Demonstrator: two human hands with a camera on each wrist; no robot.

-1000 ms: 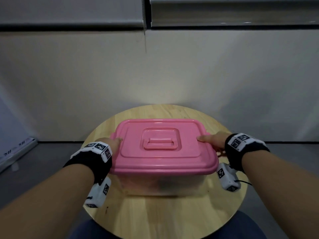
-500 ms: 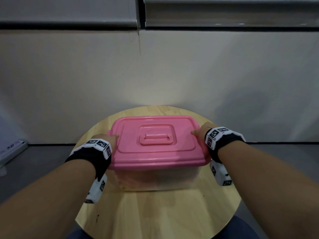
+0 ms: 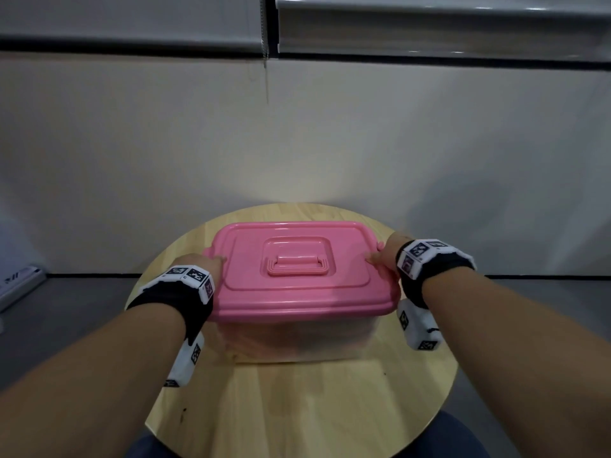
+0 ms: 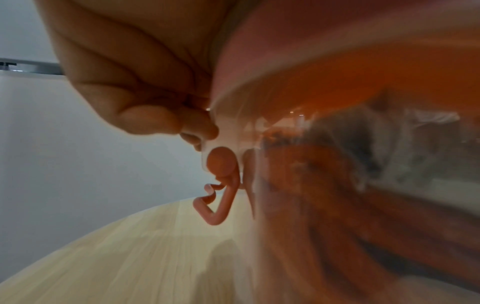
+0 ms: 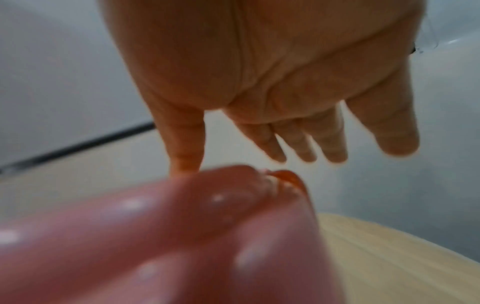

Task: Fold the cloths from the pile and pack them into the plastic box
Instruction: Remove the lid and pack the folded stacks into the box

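Cloths [image 4: 337, 185] sit packed inside the box [image 3: 297, 335] on the table [image 3: 297, 408], lid [image 3: 297, 269] on. Left hand [image 3: 198, 261] grips the lid's edge; right hand [image 3: 385, 256] rests spread. Only latching seems left.

Box [image 3: 297, 338]: mid-table [image 3: 314, 408], nearer the far edge. Lid [image 3: 297, 266]: on box. Cloths [image 4: 350, 185]: inside, apparently. Left hand [image 3: 198, 262]: at lid's left edge. Right hand [image 3: 386, 256]: at lid's right edge.
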